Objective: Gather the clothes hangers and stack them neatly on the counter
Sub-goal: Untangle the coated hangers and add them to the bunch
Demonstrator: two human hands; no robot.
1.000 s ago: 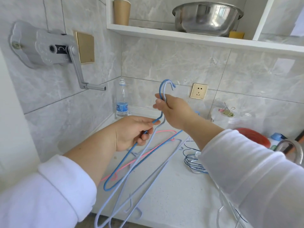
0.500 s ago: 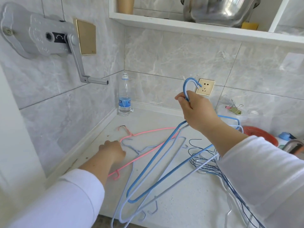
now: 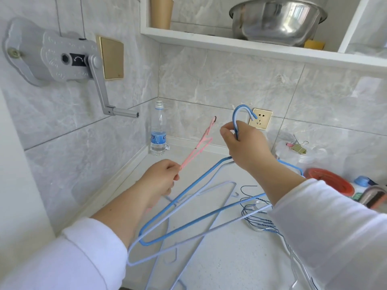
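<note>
Right hand (image 3: 246, 147) clenched on blue plastic-coated wire hangers (image 3: 188, 208) at their hooks; left hand (image 3: 161, 178) grasps pink wire hanger (image 3: 199, 146), raised above white counter (image 3: 230, 258). Clear water bottle (image 3: 158, 132) label unreadable.

One pink hanger (image 3: 199, 146), one water bottle (image 3: 158, 130), one steel bowl (image 3: 276, 19), one paper cup (image 3: 161, 12).

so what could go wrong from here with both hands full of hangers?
1. The blue hangers hang from the right hand by their hooks alone, their lower ends trailing over the counter; they could snag the wire hangers lying there.
2. The left hand holds the pink hanger by one end, tilted towards the water bottle; a swing might topple it.
</note>
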